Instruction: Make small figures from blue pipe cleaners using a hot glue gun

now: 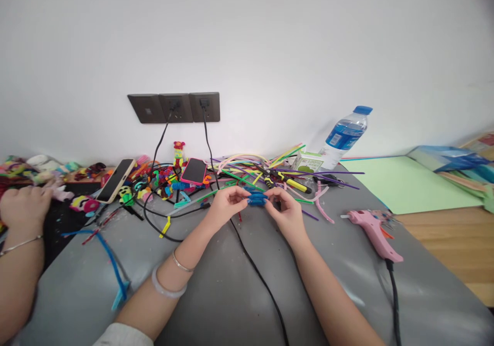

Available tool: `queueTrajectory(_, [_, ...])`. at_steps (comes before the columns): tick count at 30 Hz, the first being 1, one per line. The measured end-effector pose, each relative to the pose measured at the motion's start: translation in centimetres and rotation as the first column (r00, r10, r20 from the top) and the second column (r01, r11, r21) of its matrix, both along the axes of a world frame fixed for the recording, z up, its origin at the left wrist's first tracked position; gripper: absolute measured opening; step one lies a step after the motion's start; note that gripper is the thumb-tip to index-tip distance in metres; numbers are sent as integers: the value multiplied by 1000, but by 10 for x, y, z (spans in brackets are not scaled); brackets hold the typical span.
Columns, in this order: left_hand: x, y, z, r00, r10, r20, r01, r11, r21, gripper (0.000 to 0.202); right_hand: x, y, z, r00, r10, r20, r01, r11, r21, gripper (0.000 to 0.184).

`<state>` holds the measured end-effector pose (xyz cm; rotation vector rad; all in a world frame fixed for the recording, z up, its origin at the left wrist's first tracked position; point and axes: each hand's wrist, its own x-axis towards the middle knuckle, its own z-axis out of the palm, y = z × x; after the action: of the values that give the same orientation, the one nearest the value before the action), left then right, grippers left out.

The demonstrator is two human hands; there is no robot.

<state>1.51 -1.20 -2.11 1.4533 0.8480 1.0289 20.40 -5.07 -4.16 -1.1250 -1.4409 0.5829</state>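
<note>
Centrally, just below the middle of the frame, a small fuzzy blue pipe-cleaner coil point(256, 198) sits pinched between two bare hands: the left hand point(227, 203) closes its fingertips on one end and the right hand point(286, 211) closes on the other, both grips narrow and holding the coil just above the smooth grey table point(216, 294). A thin black cable point(250, 261) runs under the hands toward the lower edge. Behind them lies a tangle of slim coloured stems point(247, 167), soft and wiry, with yellow-handled cutters point(290, 182) among them and a pink-cased phone point(194, 171) lying flat. To the right rests a pink plastic glue gun point(373, 229). Farther up right, a clear water bottle point(346, 135) with a blue cap leans against the white wall beside a small green-and-white carton point(309, 162). A bent blue stem point(111, 261) lies at lower left. At the left edge, another person's hand point(23, 207) rests closed, a thin bracelet on the wrist. Dark rectangular wall sockets point(173, 107) sit above.
</note>
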Motion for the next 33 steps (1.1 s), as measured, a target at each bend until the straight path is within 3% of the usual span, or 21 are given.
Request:
queueTrajectory(8, [2,-1,-2,1000,3,-10,-2,1000,15,22,0,1,-1,1000,-20,7,20,1000,-11,10])
queueTrajectory(16, [0,-1,4,999,8,45,-7,1000,-30,23,-1,-1,3,999,14,-35,-14,1000,-14,13])
queueTrajectory(33, [1,-1,1,999,38,19,-38,999,-6,24,-2,-2,8,999,5,37,-5,1000,6,6])
